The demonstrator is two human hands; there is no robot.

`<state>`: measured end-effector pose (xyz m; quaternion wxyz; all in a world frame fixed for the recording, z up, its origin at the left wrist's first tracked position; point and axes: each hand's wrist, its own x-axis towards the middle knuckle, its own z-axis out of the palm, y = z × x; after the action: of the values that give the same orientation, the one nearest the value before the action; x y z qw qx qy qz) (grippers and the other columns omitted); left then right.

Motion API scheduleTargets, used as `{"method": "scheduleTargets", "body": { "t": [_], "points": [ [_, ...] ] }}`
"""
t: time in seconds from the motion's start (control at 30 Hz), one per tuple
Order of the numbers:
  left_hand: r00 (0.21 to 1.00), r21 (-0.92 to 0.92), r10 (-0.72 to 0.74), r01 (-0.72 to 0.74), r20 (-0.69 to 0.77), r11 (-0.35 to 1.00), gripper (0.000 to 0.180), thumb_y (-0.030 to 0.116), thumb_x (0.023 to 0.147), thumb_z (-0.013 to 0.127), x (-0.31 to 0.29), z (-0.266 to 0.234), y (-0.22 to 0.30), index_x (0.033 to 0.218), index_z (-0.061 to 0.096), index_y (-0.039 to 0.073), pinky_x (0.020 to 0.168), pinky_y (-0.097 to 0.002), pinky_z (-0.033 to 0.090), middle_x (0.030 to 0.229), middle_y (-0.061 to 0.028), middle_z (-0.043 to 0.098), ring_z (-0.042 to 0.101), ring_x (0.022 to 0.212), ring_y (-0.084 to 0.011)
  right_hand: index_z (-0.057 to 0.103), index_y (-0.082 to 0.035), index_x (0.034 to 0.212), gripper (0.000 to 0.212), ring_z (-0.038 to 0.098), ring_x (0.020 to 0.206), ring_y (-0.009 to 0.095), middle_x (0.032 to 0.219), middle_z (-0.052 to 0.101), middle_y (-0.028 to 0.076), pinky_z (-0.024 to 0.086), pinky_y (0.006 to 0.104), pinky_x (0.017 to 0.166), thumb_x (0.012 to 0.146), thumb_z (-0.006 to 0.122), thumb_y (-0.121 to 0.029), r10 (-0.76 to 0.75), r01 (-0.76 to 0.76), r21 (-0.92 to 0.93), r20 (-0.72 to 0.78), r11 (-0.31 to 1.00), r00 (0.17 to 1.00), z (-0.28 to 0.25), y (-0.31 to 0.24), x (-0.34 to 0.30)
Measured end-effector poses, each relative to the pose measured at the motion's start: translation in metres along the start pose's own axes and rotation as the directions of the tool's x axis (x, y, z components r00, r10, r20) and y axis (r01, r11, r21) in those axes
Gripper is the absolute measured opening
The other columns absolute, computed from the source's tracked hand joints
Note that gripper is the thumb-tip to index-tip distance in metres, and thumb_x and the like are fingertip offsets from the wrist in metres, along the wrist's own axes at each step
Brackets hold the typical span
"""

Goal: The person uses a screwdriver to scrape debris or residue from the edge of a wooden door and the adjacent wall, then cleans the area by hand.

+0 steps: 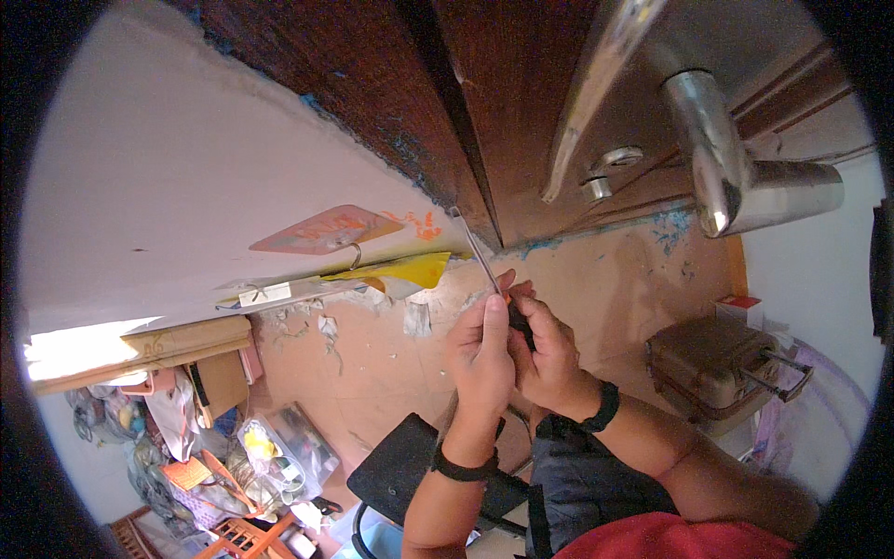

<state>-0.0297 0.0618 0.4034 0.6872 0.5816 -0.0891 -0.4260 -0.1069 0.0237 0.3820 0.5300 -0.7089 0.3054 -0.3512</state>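
Observation:
My two hands meet in the middle of the head view, around a screwdriver [479, 250] with a long thin metal shaft. My left hand [480, 352] is closed, its thumb pressed along the base of the shaft. Beside it, my right hand [551, 354] wraps round the handle, of which only dark and orange bits show between the fingers. The shaft slants up and left, its tip near the lower edge of a dark brown wooden door frame [372, 121]. Whether the tip touches the wood or the wall [168, 177], I cannot tell.
A curved metal door handle [596, 102] and a thick metal bar [782, 196] jut out at upper right. A brown suitcase [708, 359] stands at right. Left are a pink board [326, 230], a yellow sheet [410, 272] and cluttered bags; a black chair [400, 466] is below.

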Motion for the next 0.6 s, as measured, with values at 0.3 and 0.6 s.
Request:
{"method": "scheduleTargets", "body": {
  "t": [0.3, 0.6],
  "points": [
    [0.997, 0.055, 0.063, -0.066, 0.049, 0.996, 0.032, 0.025, 0.099, 0.044, 0.003, -0.001, -0.008, 0.109, 0.059, -0.002, 0.084, -0.0304, 0.049, 0.101, -0.0162, 0.065, 0.062, 0.092, -0.0206, 0.046, 0.003, 0.123, 0.037, 0.062, 0.095, 0.039, 0.109, 0.059, 0.023, 0.051, 0.0404, 0.08, 0.087, 0.054, -0.006, -0.033, 0.033, -0.012, 0.003, 0.999, 0.999, 0.001, 0.005, 0.003],
    [0.998, 0.048, 0.053, -0.053, 0.016, 0.997, 0.029, 0.023, 0.098, 0.046, 0.002, 0.0, -0.007, 0.103, 0.06, -0.001, 0.08, -0.0283, 0.049, 0.098, -0.0138, 0.066, 0.062, 0.088, -0.0177, 0.044, 0.001, 0.127, 0.04, 0.059, 0.103, 0.039, 0.114, 0.058, 0.022, 0.049, 0.0389, 0.085, 0.088, 0.052, -0.004, 0.006, -0.005, -0.003, 0.038, 1.0, 0.999, 0.0, -0.004, 0.005]
  ]
}}
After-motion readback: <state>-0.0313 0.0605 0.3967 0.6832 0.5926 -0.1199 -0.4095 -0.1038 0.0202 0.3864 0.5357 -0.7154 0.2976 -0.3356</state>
